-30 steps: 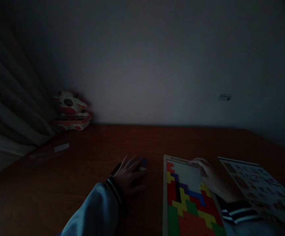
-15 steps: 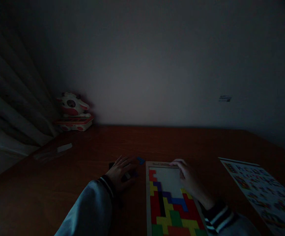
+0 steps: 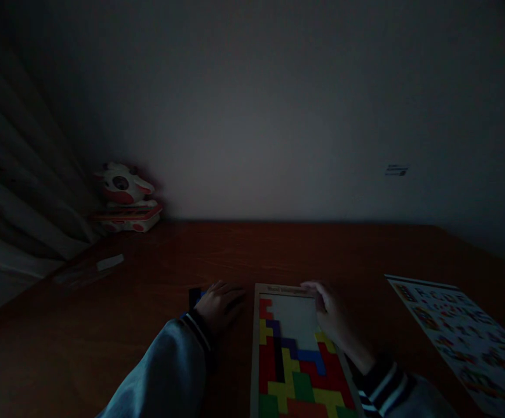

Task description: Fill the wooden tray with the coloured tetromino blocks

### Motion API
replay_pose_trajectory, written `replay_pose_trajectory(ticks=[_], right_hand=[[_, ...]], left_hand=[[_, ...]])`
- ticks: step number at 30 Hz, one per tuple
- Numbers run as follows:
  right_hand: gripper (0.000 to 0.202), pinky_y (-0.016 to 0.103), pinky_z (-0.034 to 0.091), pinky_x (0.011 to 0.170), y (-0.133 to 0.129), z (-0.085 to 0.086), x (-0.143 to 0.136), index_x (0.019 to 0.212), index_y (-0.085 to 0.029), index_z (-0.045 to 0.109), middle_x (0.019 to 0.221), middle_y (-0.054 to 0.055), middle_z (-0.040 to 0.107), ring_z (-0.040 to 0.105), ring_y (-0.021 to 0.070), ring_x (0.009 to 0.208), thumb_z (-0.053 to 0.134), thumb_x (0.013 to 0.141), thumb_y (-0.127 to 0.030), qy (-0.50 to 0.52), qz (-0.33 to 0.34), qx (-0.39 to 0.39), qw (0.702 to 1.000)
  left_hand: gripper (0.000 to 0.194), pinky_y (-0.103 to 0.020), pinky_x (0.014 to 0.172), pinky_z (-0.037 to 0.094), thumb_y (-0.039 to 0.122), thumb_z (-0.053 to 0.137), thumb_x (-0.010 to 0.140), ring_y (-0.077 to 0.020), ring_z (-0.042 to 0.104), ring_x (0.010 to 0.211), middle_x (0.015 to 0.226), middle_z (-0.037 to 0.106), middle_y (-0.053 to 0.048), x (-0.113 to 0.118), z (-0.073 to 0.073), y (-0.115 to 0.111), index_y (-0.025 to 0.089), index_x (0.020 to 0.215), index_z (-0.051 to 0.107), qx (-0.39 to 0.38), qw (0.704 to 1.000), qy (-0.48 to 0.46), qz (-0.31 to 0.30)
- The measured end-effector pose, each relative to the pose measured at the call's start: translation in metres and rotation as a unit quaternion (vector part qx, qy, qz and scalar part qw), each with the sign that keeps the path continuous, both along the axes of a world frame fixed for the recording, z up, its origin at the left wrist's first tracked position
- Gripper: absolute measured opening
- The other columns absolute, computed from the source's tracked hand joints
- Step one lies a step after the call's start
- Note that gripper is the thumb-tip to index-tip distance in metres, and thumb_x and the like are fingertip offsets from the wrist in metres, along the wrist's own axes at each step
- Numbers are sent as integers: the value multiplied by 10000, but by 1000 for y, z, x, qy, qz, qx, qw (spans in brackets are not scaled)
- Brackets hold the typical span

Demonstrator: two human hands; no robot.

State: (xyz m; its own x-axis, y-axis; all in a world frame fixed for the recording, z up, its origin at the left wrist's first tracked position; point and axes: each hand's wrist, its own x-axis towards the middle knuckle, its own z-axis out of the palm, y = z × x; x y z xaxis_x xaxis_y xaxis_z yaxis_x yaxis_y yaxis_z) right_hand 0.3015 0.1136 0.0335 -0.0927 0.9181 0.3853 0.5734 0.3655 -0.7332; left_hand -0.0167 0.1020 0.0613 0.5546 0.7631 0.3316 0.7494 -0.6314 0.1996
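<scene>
Puzzle board (image 3: 296,316) slid left to 6 o'clock; now nearer my left hand (image 3: 220,306) and blue piece (image 3: 202,295) at board's 10; left fingers together, grip hidden; right hand (image 3: 327,307) hooks board's 1 o'clock corner, can't tell if clamped.

Left hand (image 3: 220,306): palm down, fingers close together, directed toward the far right. Right hand (image 3: 327,310): fingers bent leftward, wrist exposed. Left forearm (image 3: 161,368) and right forearm (image 3: 404,390): sleeved, converging from the near side.
</scene>
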Motion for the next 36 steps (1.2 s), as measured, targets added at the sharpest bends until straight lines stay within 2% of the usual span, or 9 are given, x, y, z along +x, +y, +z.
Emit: replay_pose_trajectory(ticks=[5, 12, 19, 23, 26, 29, 32, 34, 36], right_hand=[[273, 418, 498, 883, 3, 3, 7, 1045, -224, 605, 1077, 79, 675, 638, 227, 987, 398, 865, -217, 49, -43, -30, 997], [207, 396, 488, 889, -6, 15, 2, 1025, -216, 612, 1026, 81, 646, 617, 227, 980, 475, 887, -287, -30, 1, 20, 999], [450, 439, 409, 1029, -17, 28, 15, 1273, -288, 503, 1267, 69, 535, 507, 253, 1192, 610, 851, -403, -135, 94, 1, 986], [587, 456, 385, 1049, -19, 29, 26, 1361, -315, 418, 1345, 64, 489, 466, 268, 1242, 626, 833, -467, -169, 96, -13, 981], [573, 449, 397, 1037, -19, 32, 28, 1379, -322, 401, 1335, 61, 500, 476, 263, 1228, 601, 859, -454, -187, 116, -14, 975], [388, 420, 450, 972, -20, 40, 24, 1282, -317, 520, 1207, 54, 570, 549, 242, 1118, 550, 904, -398, -176, 121, -6, 977], [258, 379, 478, 922, -24, 47, 12, 1173, -298, 590, 1099, 48, 607, 588, 216, 1040, 501, 936, -344, -121, 119, 6, 985], [211, 350, 489, 902, -29, 50, 1, 1110, -280, 610, 1063, 43, 624, 601, 202, 1019, 505, 935, -332, -74, 139, 8, 988], [178, 335, 495, 895, -36, 52, -11, 1061, -266, 621, 1054, 39, 640, 607, 196, 1008, 551, 910, -329, -35, 167, -3, 985]], left_hand=[[305, -446, 906, 516, 293, 537, 888, -256, 627, 1045, 1159, 679, -88, 5, -3, -1, 191, 1157, 636, 4, 1000, -13, 24], [262, -389, 840, 561, 256, 507, 900, -224, 669, 958, 1085, 708, -61, 9, 0, -6, 216, 1117, 648, 34, 999, -35, 7], [257, -313, 746, 580, 268, 469, 947, -193, 687, 845, 943, 729, -54, 8, -1, -7, 204, 1133, 634, 88, 995, -30, -21], [240, -319, 698, 577, 240, 451, 950, -200, 679, 789, 876, 726, -64, 4, -1, -6, 192, 1042, 668, 135, 990, -31, -30], [225, -322, 730, 568, 237, 464, 945, -192, 673, 788, 858, 728, -52, 2, 0, -6, 210, 959, 687, 143, 988, -58, -25], [191, -284, 714, 573, 274, 497, 939, -167, 686, 769, 868, 731, -35, 8, 4, -12, 218, 963, 678, 93, 982, -163, 29], [172, -271, 689, 592, 316, 549, 916, -164, 704, 772, 897, 736, -23, 24, 15, -22, 211, 989, 663, -29, 953, -292, 73], [178, -292, 730, 600, 321, 565, 908, -178, 705, 833, 939, 736, -30, 38, 23, -31, 202, 1000, 661, -115, 928, -351, 53], [169, -312, 787, 594, 306, 585, 897, -189, 699, 888, 969, 734, -43, 51, 27, -40, 192, 993, 665, -185, 900, -396, -3]])
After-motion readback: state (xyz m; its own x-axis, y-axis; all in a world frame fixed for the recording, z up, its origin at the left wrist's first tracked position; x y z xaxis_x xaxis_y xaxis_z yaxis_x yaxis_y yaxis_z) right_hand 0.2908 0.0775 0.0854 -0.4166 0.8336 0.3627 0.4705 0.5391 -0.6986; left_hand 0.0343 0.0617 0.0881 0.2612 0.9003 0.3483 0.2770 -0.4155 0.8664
